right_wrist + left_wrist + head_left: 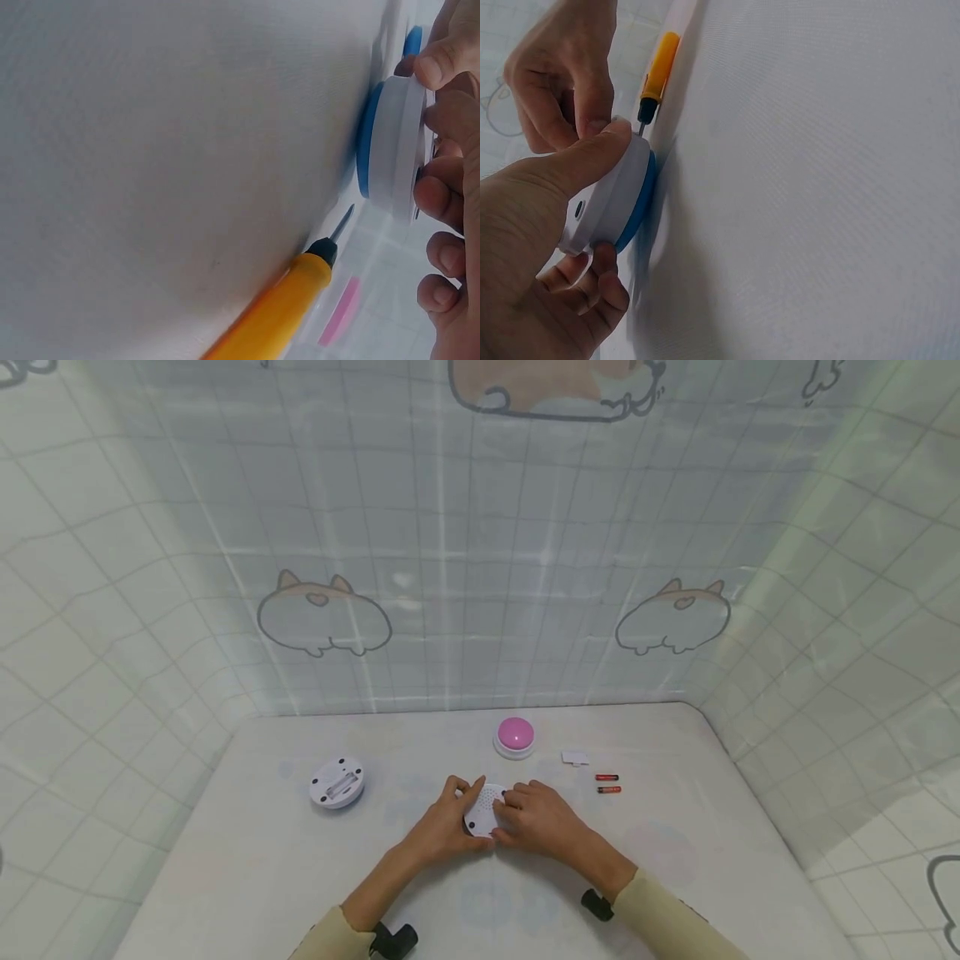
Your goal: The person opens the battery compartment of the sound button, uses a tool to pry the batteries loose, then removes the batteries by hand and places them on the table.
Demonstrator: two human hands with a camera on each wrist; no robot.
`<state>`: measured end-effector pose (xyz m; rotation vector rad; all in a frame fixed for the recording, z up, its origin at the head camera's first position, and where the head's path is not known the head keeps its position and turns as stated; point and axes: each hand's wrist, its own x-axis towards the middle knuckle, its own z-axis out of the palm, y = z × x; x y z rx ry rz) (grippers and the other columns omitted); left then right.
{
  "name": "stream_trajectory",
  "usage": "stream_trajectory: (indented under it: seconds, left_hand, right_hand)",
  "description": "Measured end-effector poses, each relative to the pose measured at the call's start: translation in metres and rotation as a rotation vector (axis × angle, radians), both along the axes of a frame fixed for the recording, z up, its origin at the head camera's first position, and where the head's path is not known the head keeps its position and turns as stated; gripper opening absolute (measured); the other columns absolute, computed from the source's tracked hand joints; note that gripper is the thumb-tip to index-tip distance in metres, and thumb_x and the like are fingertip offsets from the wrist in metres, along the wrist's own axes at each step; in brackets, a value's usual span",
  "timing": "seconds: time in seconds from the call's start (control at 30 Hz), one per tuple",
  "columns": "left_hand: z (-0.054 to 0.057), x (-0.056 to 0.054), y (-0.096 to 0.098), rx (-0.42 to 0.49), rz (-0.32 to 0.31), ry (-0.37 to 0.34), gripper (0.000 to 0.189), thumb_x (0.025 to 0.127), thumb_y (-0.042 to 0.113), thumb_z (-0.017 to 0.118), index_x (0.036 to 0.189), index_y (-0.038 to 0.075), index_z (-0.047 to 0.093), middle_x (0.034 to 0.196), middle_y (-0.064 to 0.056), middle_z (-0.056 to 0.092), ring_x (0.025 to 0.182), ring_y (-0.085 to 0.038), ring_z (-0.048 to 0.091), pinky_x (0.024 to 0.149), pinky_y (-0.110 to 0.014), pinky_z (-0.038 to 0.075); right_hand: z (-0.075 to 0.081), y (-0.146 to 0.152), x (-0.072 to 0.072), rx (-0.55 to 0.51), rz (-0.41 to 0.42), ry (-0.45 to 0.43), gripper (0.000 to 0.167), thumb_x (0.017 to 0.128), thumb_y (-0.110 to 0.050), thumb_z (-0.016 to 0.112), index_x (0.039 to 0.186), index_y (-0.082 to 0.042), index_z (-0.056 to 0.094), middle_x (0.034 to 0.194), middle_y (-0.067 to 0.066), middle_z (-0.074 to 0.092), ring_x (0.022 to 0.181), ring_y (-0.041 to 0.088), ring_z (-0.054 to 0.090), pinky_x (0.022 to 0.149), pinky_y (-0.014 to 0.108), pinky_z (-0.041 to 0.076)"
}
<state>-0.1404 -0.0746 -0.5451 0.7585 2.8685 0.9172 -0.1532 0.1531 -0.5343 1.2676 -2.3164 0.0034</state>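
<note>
Fingers of left hand grip the white disc; right hand bends against it, grip unclear.

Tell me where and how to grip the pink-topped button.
Grip the pink-topped button by its white base, probably best from above, spanning opposite sides: it stands pink side up, and that round base is wider than its top.

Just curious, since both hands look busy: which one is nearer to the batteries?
The right hand: the batteries lie to its right and slightly ahead. The left hand is farther off, on the left side of the white device.
</note>
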Motion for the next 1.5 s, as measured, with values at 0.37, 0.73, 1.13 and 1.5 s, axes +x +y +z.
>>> stream_trajectory:
  seconds: [0.37,0.73,1.13,1.5]
  left_hand:
    - [0.001,-0.001,-0.002,0.009,-0.003,-0.026,0.103,0.077,0.051,0.085,0.157,0.010,0.034,0.125,-0.006,0.040,0.086,-0.014,0.050,0.073,-0.023,0.044]
    - [0.003,-0.002,-0.002,0.019,-0.011,-0.032,0.102,0.077,0.051,0.084,0.157,0.012,0.034,0.125,-0.006,0.039,0.092,-0.014,0.050,0.077,-0.023,0.044]
    - [0.007,-0.003,-0.003,0.039,-0.026,-0.017,0.097,0.077,0.046,0.086,0.154,0.009,0.040,0.122,-0.006,0.040,0.088,-0.014,0.050,0.076,-0.023,0.044]
    - [0.002,-0.004,-0.003,0.029,-0.035,-0.015,0.098,0.077,0.049,0.085,0.155,0.010,0.040,0.121,-0.005,0.040,0.094,-0.014,0.050,0.081,-0.024,0.044]
  right_hand:
    - [0.004,0.003,-0.008,-0.023,0.035,-0.097,0.038,0.086,-0.053,0.075,0.108,-0.023,0.079,0.089,-0.011,0.070,0.081,0.006,0.060,0.079,0.025,0.053]
    - [0.001,0.004,-0.012,-0.048,0.041,-0.123,0.039,0.083,-0.056,0.076,0.105,-0.024,0.079,0.088,-0.012,0.070,0.080,0.006,0.059,0.080,0.026,0.053]
    - [0.005,0.003,-0.018,-0.031,0.151,-0.115,0.037,0.086,-0.050,0.076,0.102,-0.018,0.080,0.084,-0.010,0.066,0.077,0.005,0.055,0.078,0.021,0.051]
    - [0.007,0.006,-0.027,-0.008,0.287,-0.097,0.030,0.088,-0.046,0.076,0.094,-0.017,0.079,0.078,-0.010,0.063,0.073,0.001,0.051,0.069,0.009,0.045]
